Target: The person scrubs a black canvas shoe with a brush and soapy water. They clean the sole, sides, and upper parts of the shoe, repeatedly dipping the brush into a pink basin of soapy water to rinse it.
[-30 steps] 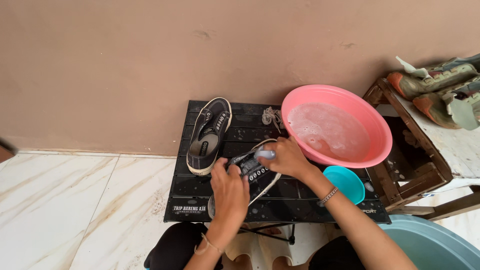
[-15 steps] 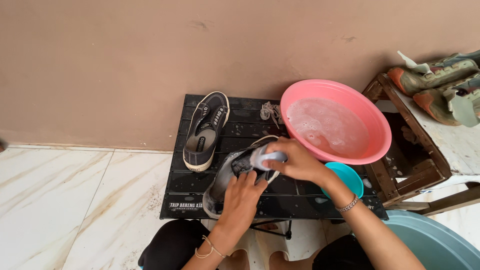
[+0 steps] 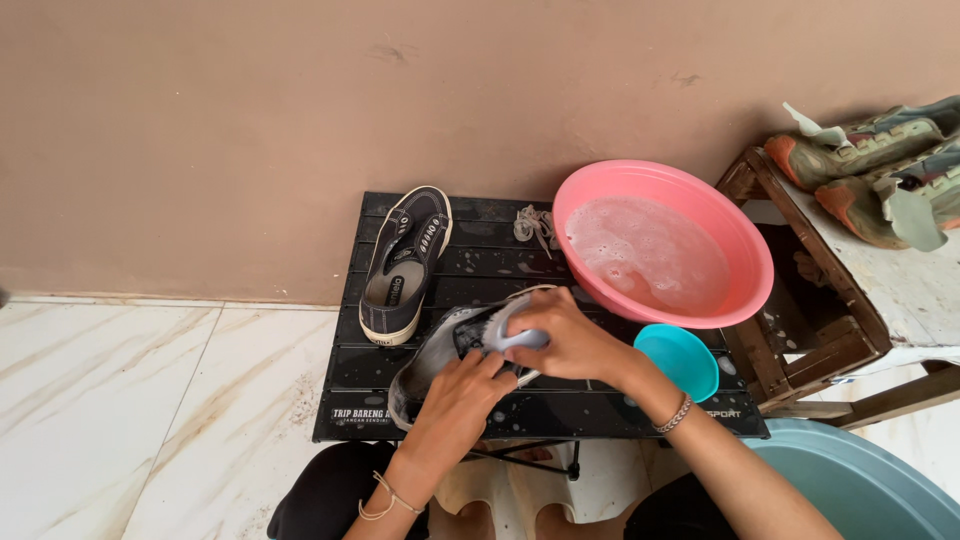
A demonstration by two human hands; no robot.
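1. The right hand [image 3: 565, 340] is closed around a pale brush [image 3: 508, 328], pressing it down on a dark shoe [image 3: 432, 362].
2. The left hand [image 3: 462, 395] lies on the near side of that shoe with its fingers curled over it, holding it against the black table [image 3: 480, 265].
3. The held shoe lies tilted at the table's front edge, near its middle.
4. A second shoe [image 3: 405, 265] rests upright on the table's left side, apart from the hands.
5. A bundle of laces [image 3: 532, 224] lies near the table's back edge.
6. A pink basin [image 3: 735, 235] of soapy water sits on the table's right end.
7. A small teal bowl [image 3: 685, 358] stands at the table's right front, just beside the right wrist.
8. Right of the table, a wooden bench [image 3: 800, 330] carries more shoes [image 3: 880, 170].
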